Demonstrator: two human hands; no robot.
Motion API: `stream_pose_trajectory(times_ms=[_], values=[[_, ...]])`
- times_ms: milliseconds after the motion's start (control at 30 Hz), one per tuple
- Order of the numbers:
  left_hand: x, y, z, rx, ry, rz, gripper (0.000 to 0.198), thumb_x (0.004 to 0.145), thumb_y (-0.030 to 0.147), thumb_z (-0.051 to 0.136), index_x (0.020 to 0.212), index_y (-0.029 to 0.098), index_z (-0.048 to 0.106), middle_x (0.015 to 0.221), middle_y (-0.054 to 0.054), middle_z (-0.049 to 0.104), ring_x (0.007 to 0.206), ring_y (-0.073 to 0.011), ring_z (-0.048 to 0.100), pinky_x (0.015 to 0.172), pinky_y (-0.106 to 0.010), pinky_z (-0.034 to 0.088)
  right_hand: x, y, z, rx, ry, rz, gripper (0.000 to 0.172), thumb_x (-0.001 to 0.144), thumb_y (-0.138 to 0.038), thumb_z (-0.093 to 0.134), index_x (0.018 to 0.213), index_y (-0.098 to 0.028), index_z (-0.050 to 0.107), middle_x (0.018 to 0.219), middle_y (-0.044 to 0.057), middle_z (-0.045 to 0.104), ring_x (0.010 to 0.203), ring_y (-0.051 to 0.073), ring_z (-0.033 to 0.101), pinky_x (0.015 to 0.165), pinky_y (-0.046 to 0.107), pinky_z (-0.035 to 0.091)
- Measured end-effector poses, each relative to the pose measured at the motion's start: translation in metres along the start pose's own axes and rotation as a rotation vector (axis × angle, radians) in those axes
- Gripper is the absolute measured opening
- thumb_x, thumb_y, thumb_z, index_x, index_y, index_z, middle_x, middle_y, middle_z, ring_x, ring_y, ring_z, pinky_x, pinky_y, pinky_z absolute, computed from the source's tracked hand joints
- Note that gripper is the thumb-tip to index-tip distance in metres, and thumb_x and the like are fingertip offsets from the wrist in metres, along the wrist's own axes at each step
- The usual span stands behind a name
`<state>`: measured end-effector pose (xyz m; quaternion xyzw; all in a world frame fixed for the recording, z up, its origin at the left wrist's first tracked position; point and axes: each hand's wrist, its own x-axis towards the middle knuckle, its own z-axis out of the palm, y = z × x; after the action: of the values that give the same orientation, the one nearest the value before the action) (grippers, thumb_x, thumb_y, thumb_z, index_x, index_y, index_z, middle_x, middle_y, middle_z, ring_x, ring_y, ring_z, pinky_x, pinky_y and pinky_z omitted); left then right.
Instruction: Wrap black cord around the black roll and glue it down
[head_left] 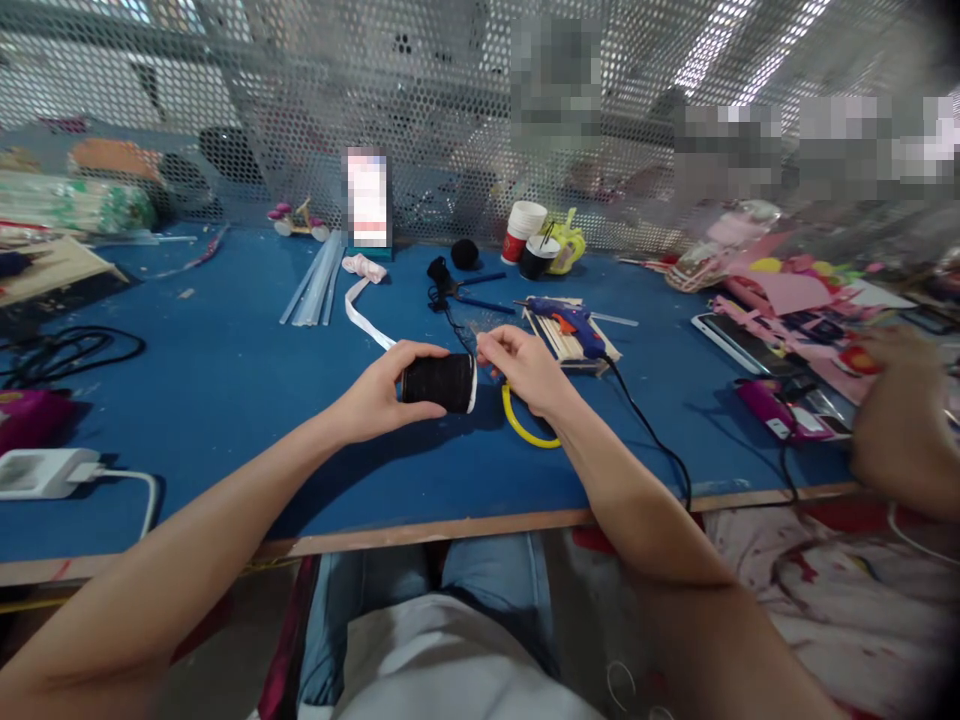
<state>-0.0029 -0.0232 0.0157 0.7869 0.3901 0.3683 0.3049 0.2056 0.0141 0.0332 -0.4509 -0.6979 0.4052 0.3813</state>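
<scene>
My left hand (379, 398) is wrapped round a cup (436, 383) covered in wound black yarn, tipped on its side with its white rim to the right. Close to that rim, my right hand (519, 362) has its fingertips pinched together. A strand of black yarn (454, 324) runs from a tangle near the pliers (480, 290) to the rim by these fingertips; the exact grip is partly hidden. A yellow ring (527, 433) lies on the table under my right hand.
A blue glue gun (566, 322) rests on a stick rack (611, 353), its cord trailing to the table edge. White ribbon (366, 315), clear glue sticks (313, 285), a black ball (465, 254) and paper cups (523, 225) stand behind. Another person's arm (904, 430) is at right.
</scene>
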Motion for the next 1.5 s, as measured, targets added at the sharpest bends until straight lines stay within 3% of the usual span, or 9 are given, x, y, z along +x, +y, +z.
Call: stream_pose_trajectory(times_ms=[200,367,633,800,1033,1167,1300,1400,1500], values=[[-0.001,0.000,0.001,0.032,-0.032,0.042,0.055,0.068,0.031,0.069,0.117,0.019,0.046,0.113,-0.008,0.052,0.104,-0.0226,0.052,0.090,-0.036,0.041,-0.002,-0.003,0.000,-0.074,-0.116,-0.117,0.039,0.084,-0.050,0.041,0.086,-0.019,0.065,0.091,0.004,0.064,0.091,0.016,0.056,0.084,0.029,0.039],[0.000,-0.001,0.004,0.001,-0.032,0.035,0.055,0.068,0.031,0.069,0.115,0.018,0.044,0.113,-0.009,0.052,0.104,-0.0227,0.052,0.087,-0.036,0.043,-0.003,-0.006,0.004,-0.011,-0.182,-0.166,0.041,0.088,-0.047,0.036,0.091,-0.019,0.066,0.097,0.004,0.064,0.097,0.016,0.056,0.088,0.031,0.038],[-0.002,0.003,0.008,0.173,-0.042,0.038,0.058,0.064,0.030,0.070,0.112,0.019,0.039,0.107,-0.007,0.050,0.095,-0.0214,0.054,0.080,-0.035,0.046,-0.002,-0.008,0.008,-0.074,-0.135,-0.044,0.022,0.073,-0.037,0.060,0.077,-0.015,0.062,0.076,0.002,0.063,0.069,0.013,0.056,0.067,0.027,0.043],[-0.004,0.007,0.008,0.180,-0.081,0.083,0.060,0.066,0.034,0.069,0.115,0.020,0.037,0.110,-0.008,0.050,0.098,-0.0223,0.054,0.082,-0.035,0.046,0.005,-0.008,0.010,0.065,-0.084,-0.031,0.021,0.072,-0.036,0.060,0.076,-0.015,0.061,0.074,0.000,0.060,0.068,0.010,0.052,0.068,0.026,0.041],[-0.004,0.009,0.005,0.195,-0.155,0.206,0.063,0.073,0.037,0.064,0.125,0.021,0.034,0.117,-0.010,0.049,0.107,-0.0233,0.049,0.090,-0.037,0.042,0.013,-0.009,0.014,0.160,-0.195,0.018,0.018,0.070,-0.032,0.062,0.074,-0.015,0.061,0.067,-0.002,0.058,0.064,0.008,0.051,0.067,0.024,0.040],[-0.002,0.010,0.003,0.193,-0.223,0.195,0.057,0.075,0.039,0.062,0.125,0.022,0.041,0.115,-0.010,0.049,0.105,-0.0228,0.051,0.090,-0.036,0.042,0.016,0.000,0.015,0.114,-0.251,0.075,0.018,0.070,-0.032,0.062,0.072,-0.014,0.061,0.068,0.000,0.060,0.065,0.009,0.053,0.065,0.024,0.042],[-0.001,0.010,-0.001,0.225,-0.185,0.142,0.056,0.075,0.041,0.062,0.124,0.021,0.044,0.109,-0.009,0.050,0.098,-0.0210,0.053,0.085,-0.033,0.045,0.016,0.000,0.001,0.032,-0.112,0.036,0.024,0.080,-0.037,0.051,0.076,-0.014,0.058,0.076,0.005,0.063,0.067,0.012,0.058,0.062,0.026,0.046],[0.000,0.009,-0.004,0.233,-0.094,0.121,0.054,0.074,0.041,0.061,0.122,0.022,0.046,0.108,-0.008,0.051,0.098,-0.0215,0.052,0.085,-0.034,0.044,0.016,-0.010,-0.028,-0.067,0.066,0.013,0.025,0.082,-0.039,0.047,0.084,-0.015,0.053,0.082,0.008,0.063,0.063,0.014,0.060,0.057,0.028,0.048],[0.001,0.006,-0.007,0.228,-0.017,0.092,0.054,0.073,0.041,0.062,0.121,0.022,0.046,0.111,-0.008,0.051,0.102,-0.0223,0.051,0.088,-0.036,0.043,0.019,-0.013,-0.067,-0.493,0.336,-0.020,0.027,0.079,-0.038,0.052,0.087,-0.014,0.058,0.081,0.009,0.063,0.073,0.018,0.061,0.069,0.033,0.047]])
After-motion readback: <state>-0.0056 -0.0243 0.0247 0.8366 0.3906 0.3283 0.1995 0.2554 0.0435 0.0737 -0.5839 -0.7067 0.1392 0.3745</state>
